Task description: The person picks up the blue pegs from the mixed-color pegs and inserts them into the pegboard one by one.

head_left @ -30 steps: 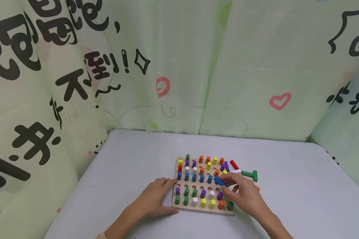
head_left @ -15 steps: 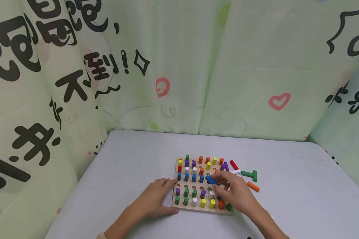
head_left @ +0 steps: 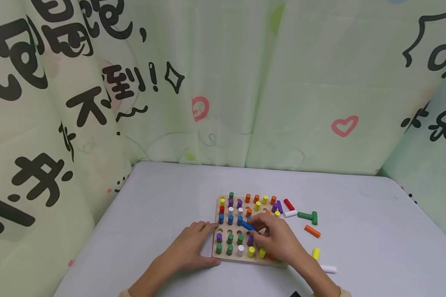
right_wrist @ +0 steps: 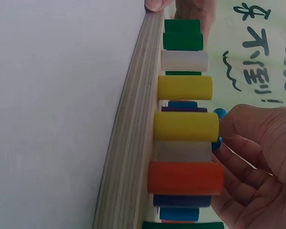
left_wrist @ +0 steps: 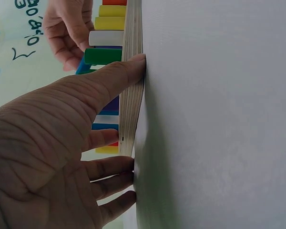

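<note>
A wooden pegboard lies on the table, with rows of coloured pegs standing in its holes. My right hand pinches a blue peg between thumb and fingers, tilted above the middle of the board. It is close to a row of blue pegs, some of which the hand hides. In the right wrist view only small bits of the held peg show behind a yellow peg. My left hand rests against the board's left side, fingers extended; its thumb touches the edge near the front corner.
Right of the board lie a red peg, a white peg, a green T-shaped form and an orange peg. A yellow peg and another white peg lie beside my right forearm. A printed curtain surrounds the table.
My right hand has moved left across the board with the blue peg, from its right side to the middle. The loose yellow and white pegs have come into sight. The left hand stays put.
</note>
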Tool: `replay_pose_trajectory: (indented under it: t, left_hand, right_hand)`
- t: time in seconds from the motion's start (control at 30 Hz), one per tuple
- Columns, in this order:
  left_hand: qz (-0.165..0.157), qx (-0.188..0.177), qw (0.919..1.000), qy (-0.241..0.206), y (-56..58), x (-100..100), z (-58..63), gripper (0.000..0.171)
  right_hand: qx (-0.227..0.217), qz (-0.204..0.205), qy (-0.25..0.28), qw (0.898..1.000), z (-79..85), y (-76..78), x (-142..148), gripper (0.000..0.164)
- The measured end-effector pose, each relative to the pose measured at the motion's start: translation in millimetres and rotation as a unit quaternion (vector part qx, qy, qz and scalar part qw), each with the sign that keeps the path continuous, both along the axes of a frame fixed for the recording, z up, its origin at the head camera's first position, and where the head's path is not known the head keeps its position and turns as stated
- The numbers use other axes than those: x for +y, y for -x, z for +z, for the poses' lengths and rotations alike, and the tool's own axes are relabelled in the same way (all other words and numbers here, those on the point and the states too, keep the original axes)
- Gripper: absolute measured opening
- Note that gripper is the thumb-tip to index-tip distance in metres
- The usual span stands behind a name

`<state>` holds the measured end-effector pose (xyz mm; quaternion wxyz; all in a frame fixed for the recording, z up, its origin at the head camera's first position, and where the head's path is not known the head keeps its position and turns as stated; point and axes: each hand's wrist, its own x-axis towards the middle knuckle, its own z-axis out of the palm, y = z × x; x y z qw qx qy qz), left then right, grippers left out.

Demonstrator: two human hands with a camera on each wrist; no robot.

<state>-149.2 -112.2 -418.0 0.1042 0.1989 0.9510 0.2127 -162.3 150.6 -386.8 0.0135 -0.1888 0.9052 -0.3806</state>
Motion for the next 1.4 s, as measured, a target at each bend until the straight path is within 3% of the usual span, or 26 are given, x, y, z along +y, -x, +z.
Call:
replay_pose_trajectory:
  t: [0.3, 1.4]
  left_hand:
    - [-0.004, -0.002, 1.0000, -0.006, 0.6, -1.3, -1.4, 0.092]
    - [-0.025, 0.025, 0.9992, -0.020, -1.9, -6.4, 0.7, 0.091]
  right_hand:
    - [-0.014, 0.017, 0.000, 1.000, 0.1, 2.1, -11.5, 0.019]
    - [0.003, 0.072, 0.014, 0.997, -3.5, 16.0, -44.1, 0.016]
